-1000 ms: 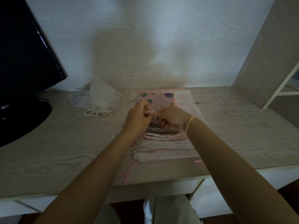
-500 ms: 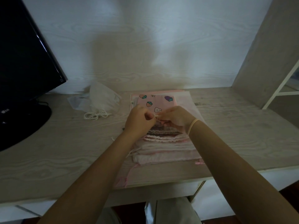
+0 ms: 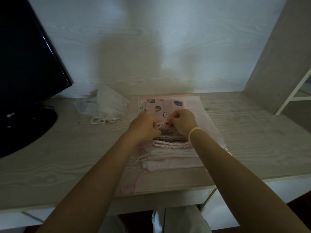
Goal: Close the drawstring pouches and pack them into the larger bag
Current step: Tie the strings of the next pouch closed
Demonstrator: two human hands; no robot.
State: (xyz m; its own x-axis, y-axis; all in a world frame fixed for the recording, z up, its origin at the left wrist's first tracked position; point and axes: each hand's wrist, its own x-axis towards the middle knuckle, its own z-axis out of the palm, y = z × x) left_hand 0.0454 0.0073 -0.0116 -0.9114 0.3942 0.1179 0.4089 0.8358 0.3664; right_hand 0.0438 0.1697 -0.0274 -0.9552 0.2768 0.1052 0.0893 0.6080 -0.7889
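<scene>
- Pinching a thin white drawstring cord (image 3: pixel 161 123), the left hand (image 3: pixel 144 126) has its fingers curled tight around one end, knuckles facing up.
- Right hand (image 3: pixel 183 121) is likewise curled, fingertips pinching the other end of the same cord; a pale band (image 3: pixel 193 132) circles that wrist.
- Both hands sit close together, just apart, with the cord running between them.
- Directly under the hands lies the pink fabric drawstring pouch printed with small strawberries, a tooth and an aubergine (image 3: pixel 165 106); its printed face lies flat and its mouth end is hidden beneath the hands, so how far it is gathered cannot be told.
- That pouch tops a stepped stack of flat pale pink and white fabric pouches with ruffled edges (image 3: pixel 170 153), each lower one showing a strip nearer the person.
- Loose white cords (image 3: pixel 138 159) trail off the stack's left edge.
- Whole stack rests on a larger flat pale pink sheer bag (image 3: pixel 209 121), which reaches the front edge of the light wood-grain surface (image 3: pixel 67 157).
- To the left of the stack, well apart, a crumpled translucent white drawstring bag (image 3: pixel 107 105) sits with its coiled white cord (image 3: pixel 103 120) in front of it.
- Black flat-screen monitor on a round black stand (image 3: pixel 25 64) occupies the surface's far left.
- Pale wood-grain wall panel (image 3: pixel 151 39) stands behind.
</scene>
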